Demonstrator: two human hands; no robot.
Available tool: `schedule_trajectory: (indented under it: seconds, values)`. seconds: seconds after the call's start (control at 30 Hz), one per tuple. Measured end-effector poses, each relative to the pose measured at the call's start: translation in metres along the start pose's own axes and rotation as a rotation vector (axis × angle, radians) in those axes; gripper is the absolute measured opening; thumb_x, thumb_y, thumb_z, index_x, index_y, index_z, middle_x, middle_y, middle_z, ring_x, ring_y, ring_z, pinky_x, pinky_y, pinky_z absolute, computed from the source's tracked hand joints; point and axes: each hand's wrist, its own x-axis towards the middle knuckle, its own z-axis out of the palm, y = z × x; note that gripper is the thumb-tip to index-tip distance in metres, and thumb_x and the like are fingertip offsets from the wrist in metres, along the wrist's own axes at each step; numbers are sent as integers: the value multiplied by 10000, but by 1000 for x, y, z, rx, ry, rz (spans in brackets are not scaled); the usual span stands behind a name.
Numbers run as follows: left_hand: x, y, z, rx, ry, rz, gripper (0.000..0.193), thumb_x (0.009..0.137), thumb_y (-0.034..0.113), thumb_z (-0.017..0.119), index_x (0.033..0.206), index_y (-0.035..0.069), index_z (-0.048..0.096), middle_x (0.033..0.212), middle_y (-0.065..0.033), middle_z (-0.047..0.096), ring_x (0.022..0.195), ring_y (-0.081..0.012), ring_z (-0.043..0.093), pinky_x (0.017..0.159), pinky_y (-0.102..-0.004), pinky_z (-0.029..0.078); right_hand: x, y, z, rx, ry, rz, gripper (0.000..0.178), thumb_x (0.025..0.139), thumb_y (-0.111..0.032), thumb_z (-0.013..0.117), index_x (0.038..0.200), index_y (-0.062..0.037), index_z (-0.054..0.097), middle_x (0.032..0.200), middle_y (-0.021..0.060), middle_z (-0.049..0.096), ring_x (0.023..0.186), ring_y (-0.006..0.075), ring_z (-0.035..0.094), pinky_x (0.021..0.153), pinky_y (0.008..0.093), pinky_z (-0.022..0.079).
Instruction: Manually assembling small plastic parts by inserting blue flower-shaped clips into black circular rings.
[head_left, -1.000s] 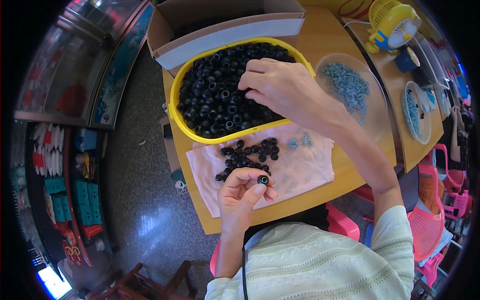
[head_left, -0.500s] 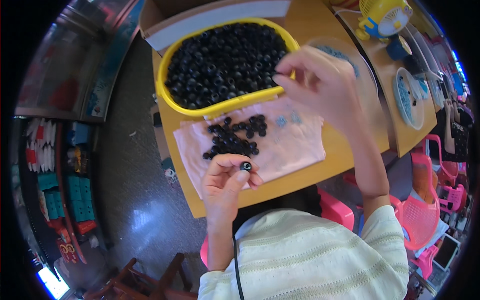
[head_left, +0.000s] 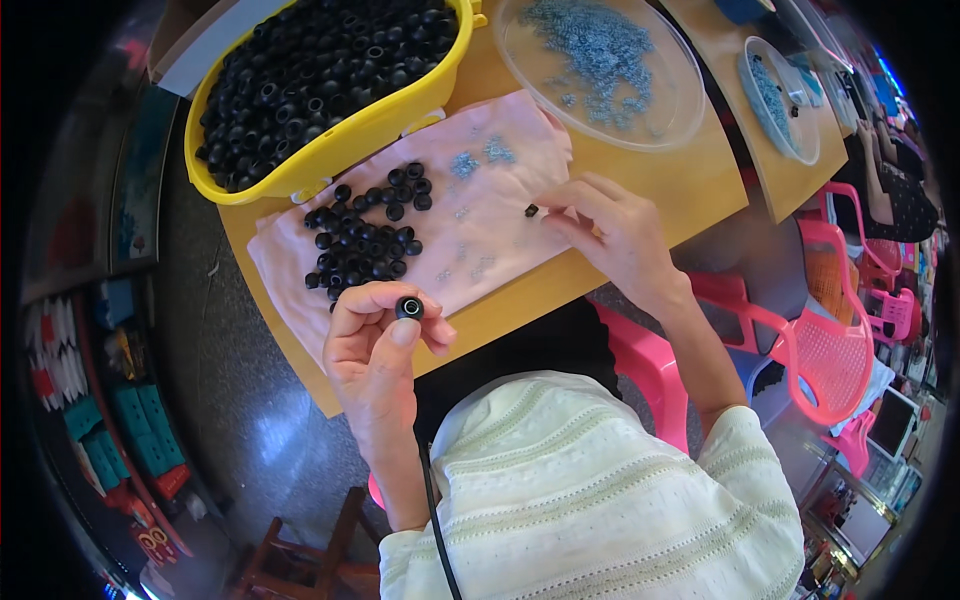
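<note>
Between thumb and fingers, my left hand (head_left: 375, 340) pinches a small round black piece (head_left: 409, 308) with a pale ring around its opening. It is held over the near edge of a pink cloth (head_left: 510, 130). Over the cloth's right part, my right hand (head_left: 615, 225) is closed in a pinch, with a tiny dark piece (head_left: 531, 211) at its fingertips, too small to name. A loose group of similar black pieces (head_left: 365, 240) lies on the cloth's left side. Small light-blue bits (head_left: 464, 165) and nearly clear ones (head_left: 483, 266) are scattered nearby.
Behind the cloth stands a yellow tub (head_left: 375, 145) full of black pieces, beside a cardboard box (head_left: 185, 60). A round clear tray (head_left: 690, 100) holds light-blue bits. On the adjoining table is another clear tray (head_left: 812, 150). Pink chairs (head_left: 825, 365) stand at right.
My right hand has come down from beside the yellow tub to the cloth, a tiny dark piece now showing at its fingertips. My left hand keeps its black piece. The whole view has shifted.
</note>
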Motion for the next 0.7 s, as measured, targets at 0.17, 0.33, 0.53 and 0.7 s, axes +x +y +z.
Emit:
schedule_trajectory:
  seconds: [0.17,0.33,0.53,0.7]
  values:
    - [-2,-3,0,-3,1,-5,167,854,45,599,1007,-9,559,905,-139,644,723,-176,639,635,-272,509,-3,0,-2,82,20,111,131,795,-112,684,917,-77,652,796,64,601,679,225,613,621,301,494]
    - [-1,-4,3,-10,-16,-13,165,851,37,598,1004,-10,558,924,-147,646,737,-174,644,644,-269,514,-1,1,9,54,35,40,119,795,-110,681,909,-92,655,821,55,600,713,231,616,640,324,500]
    - [3,-8,3,-44,-74,-25,156,844,-22,575,998,-19,551,961,-172,643,770,-181,654,673,-275,529,9,-4,6,67,5,-2,129,794,-69,657,918,-75,620,832,67,603,747,256,616,649,337,500]
    - [4,-11,6,-24,-103,-94,151,849,-69,555,994,-24,550,965,-183,644,803,-193,665,693,-280,548,18,-18,-5,-20,-86,-44,136,773,-20,623,883,-41,546,830,98,586,789,284,610,661,361,494]
